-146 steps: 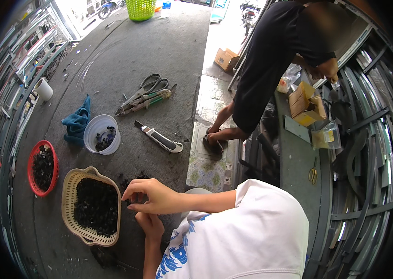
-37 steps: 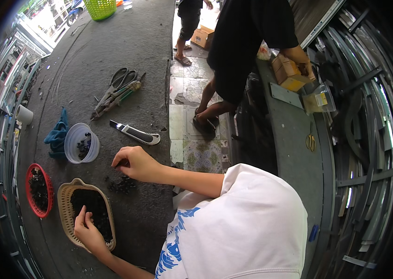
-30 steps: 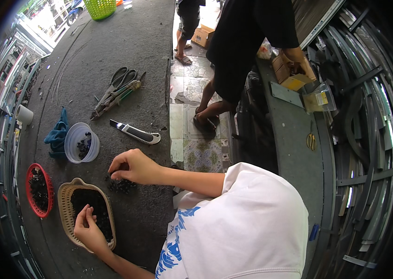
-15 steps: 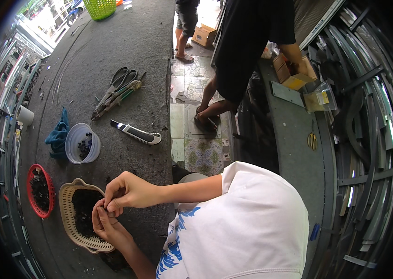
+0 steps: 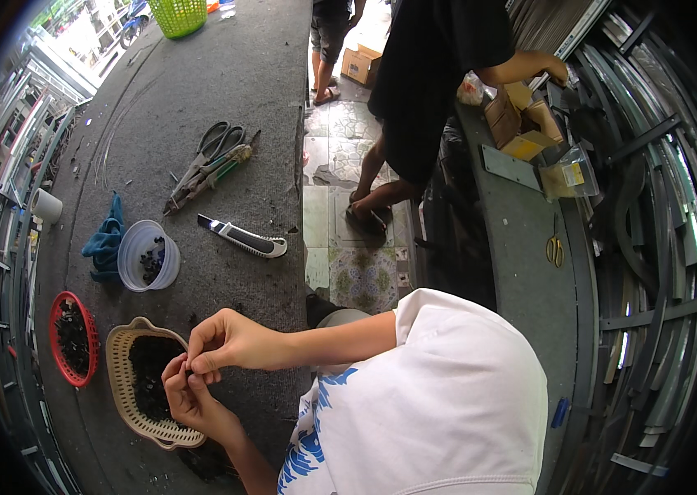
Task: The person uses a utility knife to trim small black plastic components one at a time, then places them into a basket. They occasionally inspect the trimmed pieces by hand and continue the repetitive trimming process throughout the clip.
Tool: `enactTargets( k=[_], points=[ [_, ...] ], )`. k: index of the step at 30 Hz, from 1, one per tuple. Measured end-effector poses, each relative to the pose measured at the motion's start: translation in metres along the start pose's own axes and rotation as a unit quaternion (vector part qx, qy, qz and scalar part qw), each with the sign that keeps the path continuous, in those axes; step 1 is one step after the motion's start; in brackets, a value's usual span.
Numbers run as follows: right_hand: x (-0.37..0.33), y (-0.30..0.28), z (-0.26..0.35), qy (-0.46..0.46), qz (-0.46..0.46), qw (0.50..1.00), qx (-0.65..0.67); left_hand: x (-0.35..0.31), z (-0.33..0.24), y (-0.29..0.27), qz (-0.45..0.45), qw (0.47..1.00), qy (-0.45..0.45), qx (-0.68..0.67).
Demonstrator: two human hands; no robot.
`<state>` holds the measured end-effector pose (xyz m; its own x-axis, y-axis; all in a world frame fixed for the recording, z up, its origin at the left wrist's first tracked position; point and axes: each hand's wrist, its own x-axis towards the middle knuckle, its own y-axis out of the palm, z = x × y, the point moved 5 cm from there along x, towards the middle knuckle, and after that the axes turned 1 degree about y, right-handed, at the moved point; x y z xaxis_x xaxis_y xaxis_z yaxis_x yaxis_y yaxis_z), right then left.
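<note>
Over the beige plastic basket (image 5: 117, 363), my two hands meet with their fingertips together. My right hand (image 5: 237, 342) comes in from above, thumb and forefinger pinched. Just below it, my left hand (image 5: 198, 406) is bent with its fingertips closed against the right ones. Something tiny and dark sits between the fingers, too small and too covered to name. Inside the basket lies a heap of small black pieces (image 5: 149, 375), partly hidden by my hands.
Beside the basket are a red basket (image 5: 93, 346) of dark bits, a white tub (image 5: 169, 268), a teal cloth (image 5: 105, 243), a utility knife (image 5: 245, 239) and scissors (image 5: 215, 144) with pliers. A co-worker (image 5: 423, 107) stands at the bench with an open cardboard box (image 5: 534, 140).
My fingers have shifted slightly while staying pinched together over the basket. The co-worker's hand has left the cardboard box and reaches toward the strips on the right.
</note>
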<state>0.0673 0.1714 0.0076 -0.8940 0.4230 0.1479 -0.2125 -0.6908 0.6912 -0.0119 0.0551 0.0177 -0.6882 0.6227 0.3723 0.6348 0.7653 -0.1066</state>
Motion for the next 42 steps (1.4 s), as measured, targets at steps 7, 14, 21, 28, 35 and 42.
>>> enactTargets(
  k=[7, 14, 21, 28, 35, 42],
  points=[
    [-0.007, 0.031, -0.001, -0.196, -0.074, 0.963, -0.172, -0.018, 0.020, -0.009, -0.147, 0.976, -0.046, -0.151],
    [-0.015, 0.039, 0.002, -0.251, -0.093, 0.933, -0.241, -0.015, 0.011, -0.007, -0.110, 0.991, -0.009, -0.070],
    [0.000, -0.004, 0.019, -0.197, -0.123, 0.942, -0.243, 0.042, -0.009, -0.063, -0.049, 0.910, -0.029, 0.411],
    [0.002, -0.014, 0.018, -0.099, -0.128, 0.948, -0.274, 0.045, 0.025, -0.068, 0.098, 0.870, -0.073, 0.478],
    [0.003, -0.012, 0.009, -0.095, -0.084, 0.952, -0.277, 0.041, 0.021, -0.055, 0.122, 0.867, -0.083, 0.475],
    [0.003, -0.005, 0.006, -0.103, -0.086, 0.959, -0.251, 0.042, 0.021, -0.057, 0.117, 0.855, -0.092, 0.497]
  ],
)
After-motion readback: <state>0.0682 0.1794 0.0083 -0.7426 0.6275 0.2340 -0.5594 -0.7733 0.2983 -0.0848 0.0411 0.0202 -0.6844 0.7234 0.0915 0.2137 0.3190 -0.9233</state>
